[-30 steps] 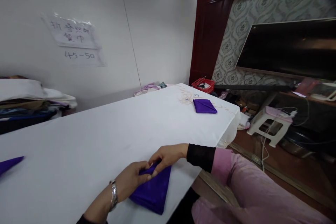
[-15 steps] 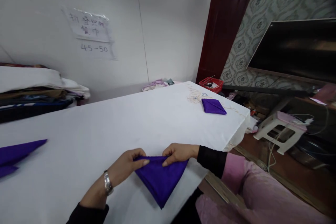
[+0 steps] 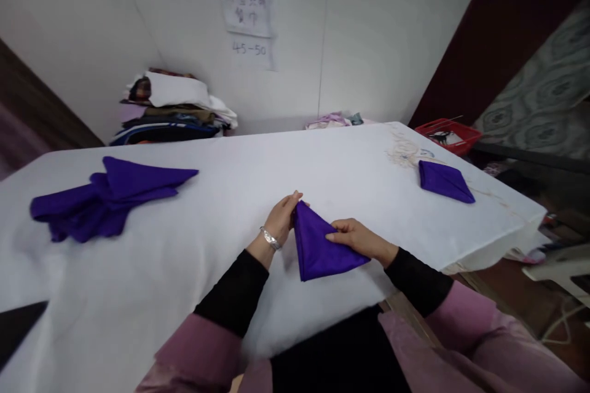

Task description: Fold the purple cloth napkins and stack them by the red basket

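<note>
Between my two hands is a purple cloth napkin (image 3: 320, 249), folded into a triangle and held up over the white tablecloth (image 3: 258, 178). At its upper left corner, my left hand (image 3: 283, 218) grips the edge, with some fingers hidden behind the cloth. My right hand (image 3: 354, 238) pinches the sloping upper right edge, thumb in front. One corner of the napkin points down at the lower left and another to the right. A folded purple napkin (image 3: 445, 182) lies flat at the right of the table. Crumpled purple cloth (image 3: 110, 196) lies at the left.
A pile of folded clothes (image 3: 175, 107) stands at the back left by the wall. Toward the back right are a red basket (image 3: 449, 135) and some pinkish cloth (image 3: 332, 121). A white stool (image 3: 560, 270) is beyond the table's right edge. A paper sign (image 3: 249, 18) hangs on the wall.
The view has swung left, bringing the crumpled purple cloth fully into sight. The triangular napkin has turned in my hands, its long edge now sloping down to the right. Both hands still hold it.
</note>
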Tool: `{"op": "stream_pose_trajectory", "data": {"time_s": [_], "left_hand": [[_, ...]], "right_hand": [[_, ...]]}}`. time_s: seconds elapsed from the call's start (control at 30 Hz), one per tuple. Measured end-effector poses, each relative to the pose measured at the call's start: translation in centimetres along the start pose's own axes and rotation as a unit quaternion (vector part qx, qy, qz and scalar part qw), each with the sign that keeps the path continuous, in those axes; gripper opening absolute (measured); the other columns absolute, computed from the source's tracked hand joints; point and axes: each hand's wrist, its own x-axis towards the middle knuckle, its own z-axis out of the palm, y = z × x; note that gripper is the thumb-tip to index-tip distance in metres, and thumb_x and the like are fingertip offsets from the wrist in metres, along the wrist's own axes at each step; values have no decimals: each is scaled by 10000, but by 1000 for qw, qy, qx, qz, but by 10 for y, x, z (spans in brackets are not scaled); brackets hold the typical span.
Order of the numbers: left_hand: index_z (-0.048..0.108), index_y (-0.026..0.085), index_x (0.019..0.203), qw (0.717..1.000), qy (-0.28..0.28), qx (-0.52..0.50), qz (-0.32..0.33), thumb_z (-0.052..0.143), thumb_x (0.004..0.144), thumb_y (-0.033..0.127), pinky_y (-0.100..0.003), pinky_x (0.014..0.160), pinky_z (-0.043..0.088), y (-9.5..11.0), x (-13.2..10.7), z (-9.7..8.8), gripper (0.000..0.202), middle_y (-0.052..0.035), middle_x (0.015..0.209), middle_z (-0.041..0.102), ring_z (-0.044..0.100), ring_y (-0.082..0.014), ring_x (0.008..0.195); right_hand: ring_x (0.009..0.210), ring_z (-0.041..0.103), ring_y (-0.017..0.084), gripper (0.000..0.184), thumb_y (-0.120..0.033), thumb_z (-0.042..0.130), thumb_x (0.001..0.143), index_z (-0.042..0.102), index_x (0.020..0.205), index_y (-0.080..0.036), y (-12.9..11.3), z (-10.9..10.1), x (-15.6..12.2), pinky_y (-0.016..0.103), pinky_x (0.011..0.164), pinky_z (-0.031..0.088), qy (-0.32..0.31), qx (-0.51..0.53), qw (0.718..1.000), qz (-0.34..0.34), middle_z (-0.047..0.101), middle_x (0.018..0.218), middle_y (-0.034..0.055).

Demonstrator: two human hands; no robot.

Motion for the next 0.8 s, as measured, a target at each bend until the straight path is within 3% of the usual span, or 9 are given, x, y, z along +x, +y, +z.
{"op": "stream_pose_trajectory", "data": {"time_s": [0.1,0.2,0.37,0.63,0.8], "left_hand": [[635,131,950,995,-69,-29,-70,604,646,710,-280,613,445,3,-5,2,655,-84,823,678,597,-159,667],[650,123,839,992,-102,-24,-66,701,625,611,-282,642,442,0,-6,2,535,-62,763,665,591,-155,669],[652,122,765,998,-43,-41,-28,822,546,389,-251,590,419,-12,2,-2,385,-10,650,634,547,-107,569],[663,134,778,999,-28,-44,-1,791,578,362,-298,674,487,-22,3,1,329,-47,720,694,611,-152,643],[663,144,820,998,-26,-47,28,787,600,382,-313,724,493,-21,4,1,347,-47,777,703,623,-158,684]], "right_hand": [[464,425,59,303,-441,702,707,583,723,-163,3,0,4,209,472,323,31,16,999,-6,524,578,-54],[473,435,65,316,-447,712,695,594,755,-161,7,0,9,217,483,326,56,27,998,-10,538,595,-51],[507,474,78,339,-449,722,681,627,816,-154,16,5,15,231,515,361,57,42,998,-7,587,648,-31],[757,606,143,390,-389,690,739,623,1049,-163,10,10,29,293,727,466,-50,51,996,-45,665,873,31],[764,593,149,358,-388,681,741,626,1016,-166,6,11,52,292,717,464,-16,29,996,-87,656,886,25]]}}
